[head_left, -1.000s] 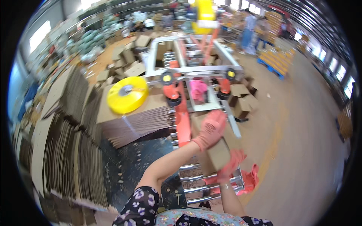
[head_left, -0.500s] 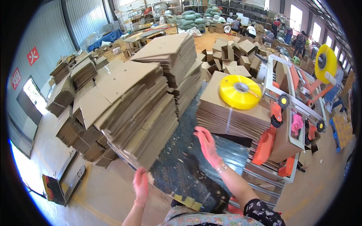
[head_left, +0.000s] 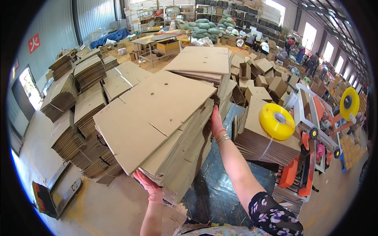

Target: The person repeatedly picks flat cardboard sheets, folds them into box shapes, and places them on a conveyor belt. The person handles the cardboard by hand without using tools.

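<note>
Head view, warehouse floor seen from above. A tall stack of flat brown corrugated cardboard sheets (head_left: 157,122) is shown at centre, leaning toward the viewer on dark blue-black plastic sheeting (head_left: 220,188). Further piles of the same flattened cardboard (head_left: 75,98) are spread over the concrete floor to the left, and a second high pile (head_left: 204,63) stands just behind the central stack. To the right, a lower bundle of dark brown cardboard (head_left: 267,145) is seen, with a large yellow roll of adhesive tape (head_left: 277,121) resting on its top. Beside it, a white-and-orange carton-sealing machine (head_left: 315,149) is placed, a second yellow tape roll (head_left: 349,103) being mounted on it.

The left hand (head_left: 149,188), in a pink glove, is clasped on the near lower edge of the central stack, fingers curled beneath the uppermost sheets. The right hand (head_left: 215,122), gloved likewise and with metal bangles (head_left: 222,138) at the wrist, is pressed against the stack's right edge, grasping the same sheets.

The top sheets are judged to be gripped at two edges but not yet lifted clear; the parting of them from the stack and their carrying elsewhere appear to remain.
</note>
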The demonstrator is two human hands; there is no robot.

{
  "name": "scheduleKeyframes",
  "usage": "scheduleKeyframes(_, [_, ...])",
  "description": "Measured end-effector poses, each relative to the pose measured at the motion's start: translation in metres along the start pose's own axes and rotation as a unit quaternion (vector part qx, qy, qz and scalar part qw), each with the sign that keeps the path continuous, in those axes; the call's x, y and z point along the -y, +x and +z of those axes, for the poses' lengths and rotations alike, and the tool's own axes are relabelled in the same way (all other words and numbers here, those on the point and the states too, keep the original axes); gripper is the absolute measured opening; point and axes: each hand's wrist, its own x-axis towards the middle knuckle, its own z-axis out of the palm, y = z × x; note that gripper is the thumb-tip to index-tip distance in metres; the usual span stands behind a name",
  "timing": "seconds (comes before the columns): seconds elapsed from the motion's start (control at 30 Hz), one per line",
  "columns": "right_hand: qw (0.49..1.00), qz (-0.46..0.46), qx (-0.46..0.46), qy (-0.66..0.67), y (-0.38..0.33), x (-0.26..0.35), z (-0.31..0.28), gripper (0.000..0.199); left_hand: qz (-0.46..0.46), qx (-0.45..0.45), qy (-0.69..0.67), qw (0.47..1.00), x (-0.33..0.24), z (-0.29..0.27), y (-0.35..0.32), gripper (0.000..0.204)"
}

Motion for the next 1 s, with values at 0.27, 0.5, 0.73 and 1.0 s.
scheduleKeyframes(0.27, [0.994,0.07,-0.075,-0.043,-0.014,0.002,-0.007,0.063,0.067,-0.007,0.013,0.998,-0.011,0.001,-0.001,0.097])
scheduleKeyframes(0.5, [0.998,0.059,-0.036,-0.014,-0.012,0.009,-0.023,0.055,-0.033,-0.009,0.027,0.999,0.043,0.007,-0.037,0.09])
scheduleKeyframes(0.73, [0.982,-0.106,-0.089,-0.127,-0.07,0.026,-0.052,0.055,-0.451,-0.009,-0.461,0.764,0.086,-0.063,-0.038,0.061])
scheduleKeyframes(1.0, [0.99,0.043,-0.102,0.081,-0.264,0.003,-0.124,0.041,-0.566,0.087,-0.258,0.778,0.047,-0.128,-0.008,0.064])
